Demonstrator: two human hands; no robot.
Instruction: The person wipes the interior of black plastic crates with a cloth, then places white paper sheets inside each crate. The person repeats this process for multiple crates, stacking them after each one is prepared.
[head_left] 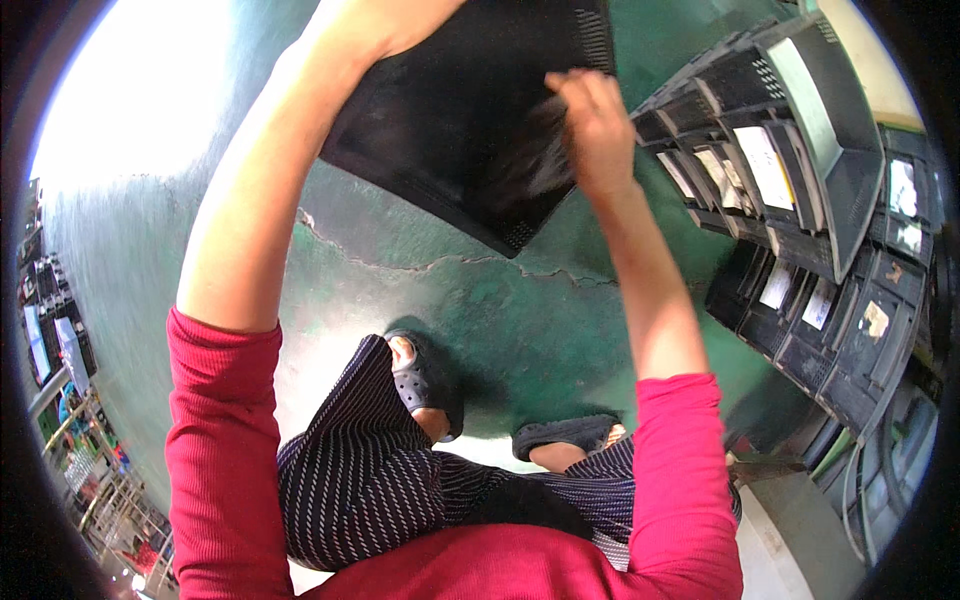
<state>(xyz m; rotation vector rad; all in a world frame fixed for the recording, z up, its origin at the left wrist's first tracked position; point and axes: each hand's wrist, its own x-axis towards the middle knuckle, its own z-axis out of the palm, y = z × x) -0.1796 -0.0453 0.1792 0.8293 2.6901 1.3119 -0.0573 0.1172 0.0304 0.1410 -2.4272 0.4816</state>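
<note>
A black plastic crate (440, 130) is filling the top of the view, lying between a person's two bare hands and showing against a green floor (480, 320) beyond the feet; whether it is resting there or being held above it, one cannot tell. Its broad dark face is catching a soft, streaky sheen at lower right, its straight edges are meeting in a crisp corner pointing toward the wearer, and rows of small slots and perforations are marking its right side and that corner. The left hand (405, 22) is overlapping the crate's upper left, its fingers running out of frame, leaving its opening and hold unclear. The right hand (598, 125), slightly blurred, is showing loosely bent, partly spread fingers at the crate's right edge; whether it is gripping is uncertain. Ribbed red sleeves (222, 430) are covering the upper arms, a jagged crack (430, 266) is splitting the floor's smooth surface, and slotted dark bins (850, 210) bearing pale papers (763, 167) are standing stacked at right.
</note>
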